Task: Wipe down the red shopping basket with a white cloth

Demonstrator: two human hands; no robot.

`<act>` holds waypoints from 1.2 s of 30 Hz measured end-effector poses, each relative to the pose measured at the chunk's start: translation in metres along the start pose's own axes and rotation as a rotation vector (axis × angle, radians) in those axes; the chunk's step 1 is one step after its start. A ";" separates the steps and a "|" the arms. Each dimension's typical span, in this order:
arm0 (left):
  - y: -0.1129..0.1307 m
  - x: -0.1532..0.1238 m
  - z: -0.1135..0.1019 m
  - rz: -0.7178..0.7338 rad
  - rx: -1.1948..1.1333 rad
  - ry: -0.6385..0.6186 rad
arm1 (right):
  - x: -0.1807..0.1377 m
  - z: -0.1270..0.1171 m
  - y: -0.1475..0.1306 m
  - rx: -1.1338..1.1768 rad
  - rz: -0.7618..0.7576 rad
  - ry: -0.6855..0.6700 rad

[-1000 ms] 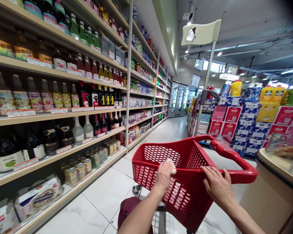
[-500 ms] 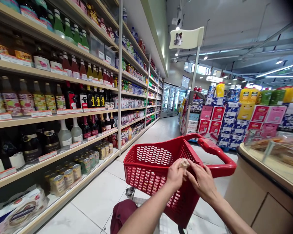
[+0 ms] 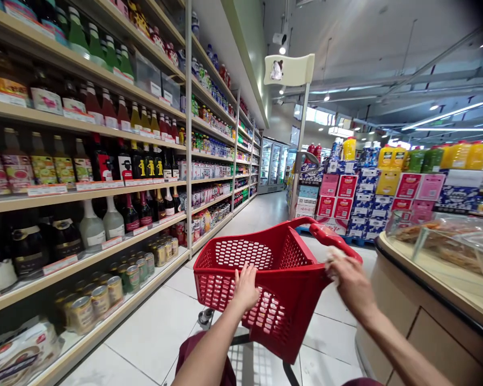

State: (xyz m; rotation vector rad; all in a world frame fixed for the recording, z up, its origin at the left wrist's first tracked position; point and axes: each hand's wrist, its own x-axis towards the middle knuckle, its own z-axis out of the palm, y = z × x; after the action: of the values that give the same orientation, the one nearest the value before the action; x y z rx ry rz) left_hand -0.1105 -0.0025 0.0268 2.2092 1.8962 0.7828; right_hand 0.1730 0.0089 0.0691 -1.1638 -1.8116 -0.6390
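A red shopping cart with a perforated basket stands in front of me. My left hand reaches to the rim on its near side, fingers stretched out and slightly apart, touching or just over the edge. A crumpled whitish cloth is bunched in the closed fingers of my right hand, which is somewhat blurred. That hand is at the near end of the cart's red handle, with the cloth against or close to it. The visible part of the basket holds no goods.
Shelves of bottles and cans line the left side. A rounded counter with a glass guard stands close on the right. Stacked boxes topped with juice jugs are beyond it. A tiled aisle leads to glass-door fridges.
My hands have parted. The left moved left onto the basket's side rim, while the right carried the cloth rightward to the handle's end. The view has shifted slightly to the right.
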 end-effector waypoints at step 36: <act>-0.015 -0.002 0.001 0.013 0.063 -0.105 | -0.020 0.034 -0.058 0.096 -0.273 0.140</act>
State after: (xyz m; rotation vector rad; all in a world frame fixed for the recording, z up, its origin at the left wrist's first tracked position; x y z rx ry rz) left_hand -0.1229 -0.0008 0.0193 2.2533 1.8830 0.6040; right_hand 0.1117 0.0012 0.0364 -0.7944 -1.8740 -0.7615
